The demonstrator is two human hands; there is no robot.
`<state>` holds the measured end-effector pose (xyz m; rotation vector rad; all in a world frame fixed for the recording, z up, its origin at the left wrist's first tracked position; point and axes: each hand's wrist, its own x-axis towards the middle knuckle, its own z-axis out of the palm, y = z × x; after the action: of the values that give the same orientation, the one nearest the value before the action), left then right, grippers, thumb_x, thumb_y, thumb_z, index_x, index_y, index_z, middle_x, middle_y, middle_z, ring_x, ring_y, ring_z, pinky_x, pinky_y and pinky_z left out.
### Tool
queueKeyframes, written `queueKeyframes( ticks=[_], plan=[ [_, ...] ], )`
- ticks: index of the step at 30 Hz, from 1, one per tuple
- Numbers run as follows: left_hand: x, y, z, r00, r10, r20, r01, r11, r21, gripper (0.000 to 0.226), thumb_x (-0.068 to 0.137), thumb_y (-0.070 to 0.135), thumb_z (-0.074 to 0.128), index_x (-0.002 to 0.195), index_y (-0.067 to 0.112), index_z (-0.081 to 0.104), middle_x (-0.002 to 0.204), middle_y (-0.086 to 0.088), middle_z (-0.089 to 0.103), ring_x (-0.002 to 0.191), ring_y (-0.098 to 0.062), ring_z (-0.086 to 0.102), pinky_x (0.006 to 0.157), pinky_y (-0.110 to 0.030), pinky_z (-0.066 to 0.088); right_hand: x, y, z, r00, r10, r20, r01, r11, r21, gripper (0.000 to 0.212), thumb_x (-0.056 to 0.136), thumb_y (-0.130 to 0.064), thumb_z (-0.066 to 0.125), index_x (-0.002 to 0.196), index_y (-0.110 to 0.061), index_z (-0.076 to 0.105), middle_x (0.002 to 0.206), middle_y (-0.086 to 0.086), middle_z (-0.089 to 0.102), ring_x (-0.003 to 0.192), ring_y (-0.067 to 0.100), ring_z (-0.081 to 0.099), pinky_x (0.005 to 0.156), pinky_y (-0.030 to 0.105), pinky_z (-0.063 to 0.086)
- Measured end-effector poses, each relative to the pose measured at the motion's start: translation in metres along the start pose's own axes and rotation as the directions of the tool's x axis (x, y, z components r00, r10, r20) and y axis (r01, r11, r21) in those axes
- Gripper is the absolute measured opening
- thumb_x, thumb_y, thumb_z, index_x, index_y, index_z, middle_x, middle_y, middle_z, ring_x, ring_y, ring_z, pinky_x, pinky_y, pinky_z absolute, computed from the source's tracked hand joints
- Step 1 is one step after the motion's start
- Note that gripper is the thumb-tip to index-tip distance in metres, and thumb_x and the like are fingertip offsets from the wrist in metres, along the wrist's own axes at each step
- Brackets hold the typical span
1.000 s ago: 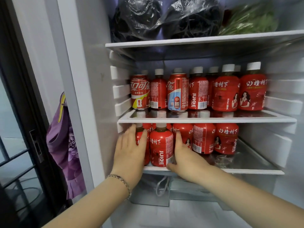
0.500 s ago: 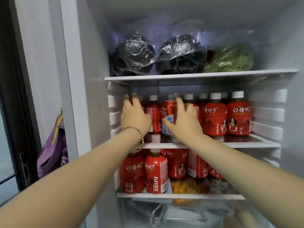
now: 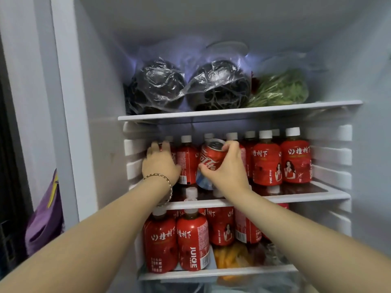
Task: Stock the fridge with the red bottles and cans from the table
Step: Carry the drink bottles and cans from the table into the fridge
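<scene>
Head view, centre: my right hand [image 3: 228, 168] grips the tilted cola can [image 3: 211, 159], my left hand [image 3: 160, 163] clasps the end can [image 3: 174, 159]; a slip could topple the adjacent juice bottles [image 3: 266, 163].

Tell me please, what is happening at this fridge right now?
A person is arranging drinks in the open fridge. The right hand grips a red cola can, tilted, at the middle shelf, among white-capped red bottles. The left hand holds a second can, mostly hidden, at that shelf's left end. More of them stand on the shelf below.
</scene>
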<state>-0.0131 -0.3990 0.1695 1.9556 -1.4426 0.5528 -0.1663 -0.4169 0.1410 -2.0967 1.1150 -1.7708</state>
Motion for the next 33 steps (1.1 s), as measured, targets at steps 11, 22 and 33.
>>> queueKeyframes(
  ticks=[11,22,33],
  plan=[
    [-0.041,0.008,0.001,0.945,0.103,-0.312,-0.202,0.931,-0.304,0.045,0.077,0.023,0.073,0.113,0.013,0.049,0.12,-0.014,0.049,0.111,-0.033,0.045,0.093,-0.038,0.039,-0.052,0.001,-0.04,0.975,-0.135,-0.176,0.166,0.972,0.169,0.076,0.062,-0.025,0.086,0.115,-0.04,0.034,0.121,-0.011,0.042,0.114,0.0,0.045,0.097,0.021,0.045],
    [-0.157,0.045,-0.005,0.813,0.257,-0.522,-0.557,0.603,-0.572,0.044,0.07,0.038,0.067,0.108,0.025,0.049,0.117,0.003,0.05,0.112,-0.01,0.046,0.1,-0.016,0.033,-0.127,0.043,-0.068,0.962,-0.06,-0.266,0.122,0.968,0.221,0.061,0.056,-0.044,0.073,0.108,-0.059,0.046,0.125,-0.035,0.045,0.12,-0.009,0.046,0.102,0.012,0.037],
    [-0.171,0.05,0.076,0.953,0.291,-0.088,-0.293,0.798,-0.527,0.055,0.074,0.038,0.073,0.123,0.019,0.057,0.139,-0.01,0.042,0.125,-0.029,0.045,0.098,-0.035,0.038,-0.141,0.093,-0.064,0.992,0.126,0.003,-0.125,0.981,0.152,0.069,0.066,-0.011,0.083,0.109,-0.05,0.045,0.123,-0.026,0.049,0.114,-0.009,0.049,0.094,0.014,0.041]
  ],
)
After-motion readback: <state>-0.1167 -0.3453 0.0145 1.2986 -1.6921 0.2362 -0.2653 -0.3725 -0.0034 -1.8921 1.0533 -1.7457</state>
